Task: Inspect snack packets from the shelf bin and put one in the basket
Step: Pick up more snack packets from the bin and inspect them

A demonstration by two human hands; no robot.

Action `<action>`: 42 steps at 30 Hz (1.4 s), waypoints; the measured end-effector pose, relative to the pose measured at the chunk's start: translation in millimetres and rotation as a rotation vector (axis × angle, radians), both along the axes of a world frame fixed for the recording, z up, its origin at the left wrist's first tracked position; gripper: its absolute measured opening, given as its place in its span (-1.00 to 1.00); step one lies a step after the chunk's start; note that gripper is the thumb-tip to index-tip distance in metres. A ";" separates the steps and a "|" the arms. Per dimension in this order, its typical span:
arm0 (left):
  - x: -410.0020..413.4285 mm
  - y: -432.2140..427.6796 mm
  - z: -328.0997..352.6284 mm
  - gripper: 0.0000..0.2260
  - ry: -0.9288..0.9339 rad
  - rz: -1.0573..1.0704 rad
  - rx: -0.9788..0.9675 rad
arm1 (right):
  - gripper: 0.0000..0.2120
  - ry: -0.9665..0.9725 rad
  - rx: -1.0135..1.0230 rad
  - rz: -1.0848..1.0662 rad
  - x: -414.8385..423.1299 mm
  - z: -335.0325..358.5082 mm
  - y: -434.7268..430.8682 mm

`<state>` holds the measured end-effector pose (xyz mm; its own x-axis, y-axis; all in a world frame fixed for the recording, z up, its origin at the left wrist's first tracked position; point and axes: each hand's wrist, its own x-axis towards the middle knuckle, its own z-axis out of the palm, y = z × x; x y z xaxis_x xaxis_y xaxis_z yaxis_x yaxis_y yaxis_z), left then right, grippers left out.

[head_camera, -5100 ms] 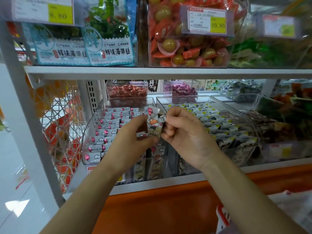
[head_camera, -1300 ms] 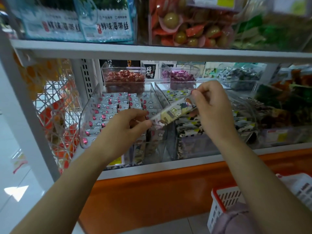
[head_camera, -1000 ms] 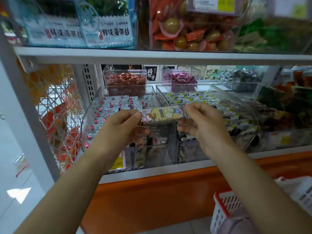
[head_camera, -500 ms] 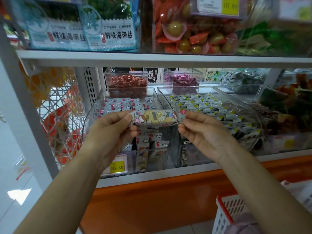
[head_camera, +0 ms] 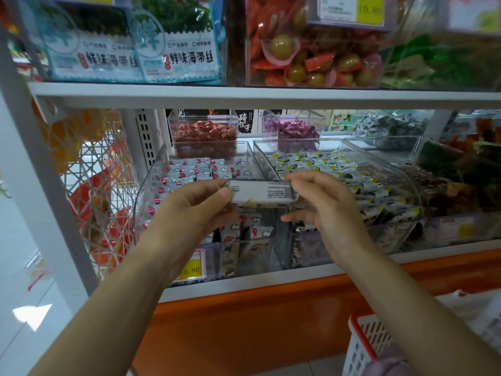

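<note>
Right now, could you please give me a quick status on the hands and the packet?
Left hand and right hand pinch small white printed snack packet by its ends. Not yet in white-and-red plastic basket. Nothing in the way.

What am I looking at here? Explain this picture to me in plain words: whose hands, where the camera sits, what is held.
There is no machine here. A person wears one wide-angle camera on the head, looking forward and down, so both bare arms reach in from below.

The left hand and the right hand each pinch one end of a small snack packet, held level. Its pale side with fine print faces the camera.

Behind it, a shop shelf carries clear plastic bins. The left bin holds small packets with red dots and clouds; the right bin holds packets marked black and yellow. A yellow price tag sits below.

At the lower right is a white basket with a red rim, below the hands.
</note>
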<state>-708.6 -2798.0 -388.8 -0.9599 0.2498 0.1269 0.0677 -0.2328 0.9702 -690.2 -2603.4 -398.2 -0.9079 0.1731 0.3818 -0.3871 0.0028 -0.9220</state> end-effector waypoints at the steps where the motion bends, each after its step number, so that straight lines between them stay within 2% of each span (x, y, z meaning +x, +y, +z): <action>1: 0.0 0.6 -0.3 -0.77 0.009 -0.002 -0.006 | -0.85 0.015 0.047 0.001 0.9 0.2 -1.4; 4: 0.3 2.8 -0.7 -0.74 0.047 0.001 -0.072 | -0.85 0.029 0.139 -0.019 2.5 -0.1 -4.0; 8: 4.2 3.4 2.1 -0.67 0.105 0.001 -0.141 | -0.75 -0.027 0.038 -0.009 1.1 1.4 -1.8; 11: 9.3 5.5 3.7 -0.67 0.222 0.017 -0.326 | -0.76 -0.045 0.016 -0.063 0.8 1.1 -0.4; 13: 10.6 7.8 3.4 -0.73 0.228 0.028 -0.391 | -0.80 -0.026 0.050 -0.115 1.3 0.9 -1.6; 18: 9.7 13.0 2.3 -0.95 0.145 0.106 -0.349 | -0.84 0.074 0.297 -0.173 4.3 0.7 -5.7; 23: 6.8 13.1 4.0 -0.85 0.144 0.192 -0.293 | -0.84 0.118 0.344 -0.135 5.6 -0.8 -8.0; 29: 4.9 7.7 3.3 -0.81 0.225 0.271 -0.313 | -0.80 0.087 0.277 -0.096 5.6 -1.0 -13.9; 32: 6.2 8.0 1.7 -0.83 0.241 0.199 -0.332 | -0.78 0.055 0.169 -0.088 4.0 -3.1 -14.3; 34: 7.1 7.3 0.4 -0.92 0.297 0.129 -0.439 | -0.79 0.030 0.104 -0.109 2.1 -4.9 -12.7; 36: 7.0 6.3 -1.0 -0.92 0.353 0.140 -0.521 | -0.89 0.006 0.059 -0.065 0.2 -5.8 -9.0; 37: 6.4 6.2 -1.2 -0.92 0.355 0.165 -0.500 | -0.90 -0.017 0.032 0.009 0.3 -5.3 -7.2; 39: 5.2 7.2 -0.5 -0.92 0.294 0.201 -0.384 | -0.68 -0.051 0.048 0.125 0.3 -5.9 -2.9; 40: 4.4 8.0 -0.3 -0.90 0.258 0.213 -0.342 | -0.63 -0.048 0.087 0.135 0.3 -5.8 -1.8; 42: 1.1 10.9 -2.7 -0.84 0.231 0.220 -0.347 | -0.67 -0.022 0.112 0.071 0.8 -4.8 -0.4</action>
